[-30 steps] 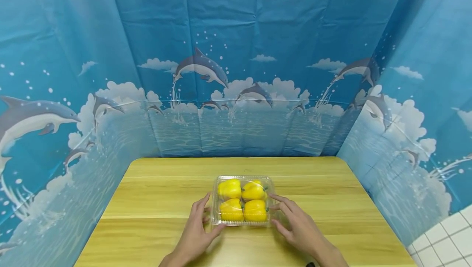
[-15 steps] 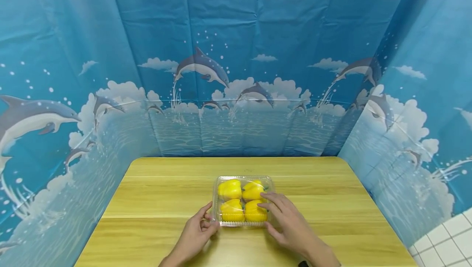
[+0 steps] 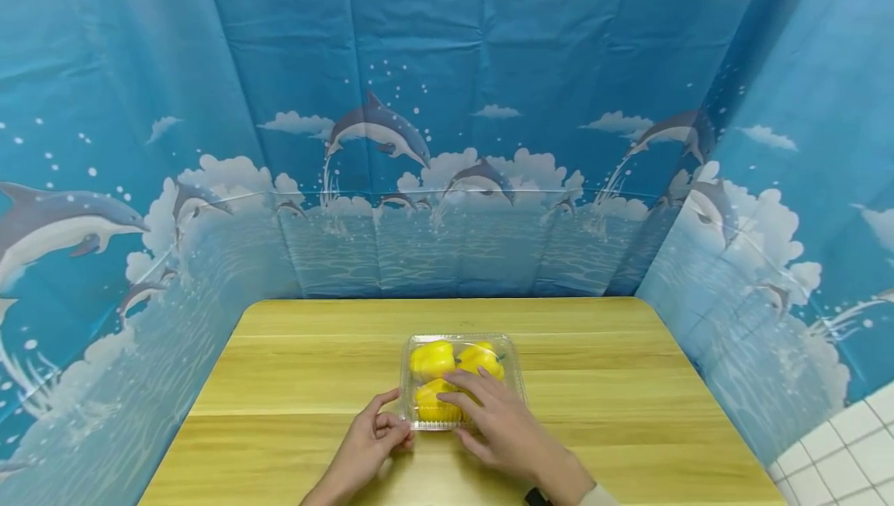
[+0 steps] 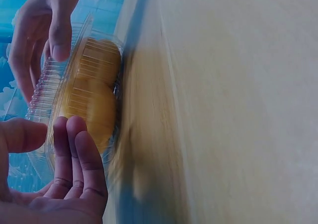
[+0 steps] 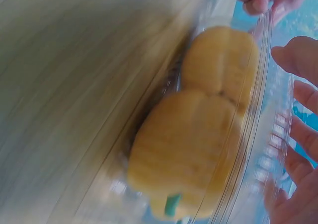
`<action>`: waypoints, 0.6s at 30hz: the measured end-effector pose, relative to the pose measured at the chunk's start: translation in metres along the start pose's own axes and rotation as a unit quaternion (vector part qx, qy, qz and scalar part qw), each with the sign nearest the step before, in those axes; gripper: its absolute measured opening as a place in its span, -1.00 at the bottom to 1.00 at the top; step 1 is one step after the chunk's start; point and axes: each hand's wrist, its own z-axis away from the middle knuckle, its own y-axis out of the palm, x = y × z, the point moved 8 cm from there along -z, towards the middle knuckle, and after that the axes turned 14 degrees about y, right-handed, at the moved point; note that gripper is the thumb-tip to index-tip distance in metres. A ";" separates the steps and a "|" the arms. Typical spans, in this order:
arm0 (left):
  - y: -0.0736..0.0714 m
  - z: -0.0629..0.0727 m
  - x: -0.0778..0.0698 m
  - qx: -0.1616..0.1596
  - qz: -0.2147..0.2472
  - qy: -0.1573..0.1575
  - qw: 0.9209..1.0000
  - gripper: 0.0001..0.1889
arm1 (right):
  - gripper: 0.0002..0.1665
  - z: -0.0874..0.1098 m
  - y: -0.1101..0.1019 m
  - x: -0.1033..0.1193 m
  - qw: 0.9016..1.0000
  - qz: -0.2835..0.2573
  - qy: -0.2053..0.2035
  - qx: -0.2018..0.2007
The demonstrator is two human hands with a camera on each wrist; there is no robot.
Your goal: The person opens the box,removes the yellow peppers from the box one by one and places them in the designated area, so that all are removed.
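"Where does the clear box (image 3: 457, 337) sit?"
"On the wooden table (image 3: 293, 382), with yellow peppers (image 3: 431, 359) inside."
"What does the left hand (image 3: 366, 440) do?"
"It pinches the box's near left corner."
"And the right hand (image 3: 504, 422)?"
"Spread wide over the box's top; whether it touches is unclear."

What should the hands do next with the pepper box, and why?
Maybe the right hand could take the near rim of the box. Its fingers are spread over the clear top, with peppers underneath, while the left hand is at the near left corner.
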 end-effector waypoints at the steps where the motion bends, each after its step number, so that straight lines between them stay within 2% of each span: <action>1: 0.000 0.000 0.001 0.000 0.001 -0.001 1.000 -0.20 | -0.25 -0.002 0.002 0.004 1.000 0.001 -0.005 0.001; 12: -0.002 0.001 0.003 -0.013 0.000 -0.006 1.000 -0.30 | -0.26 -0.016 0.013 0.032 0.999 -0.013 -0.044 -0.001; 18: -0.002 0.001 0.001 -0.004 -0.008 -0.006 1.000 -0.33 | -0.29 -0.019 0.021 0.037 0.999 -0.005 -0.050 -0.001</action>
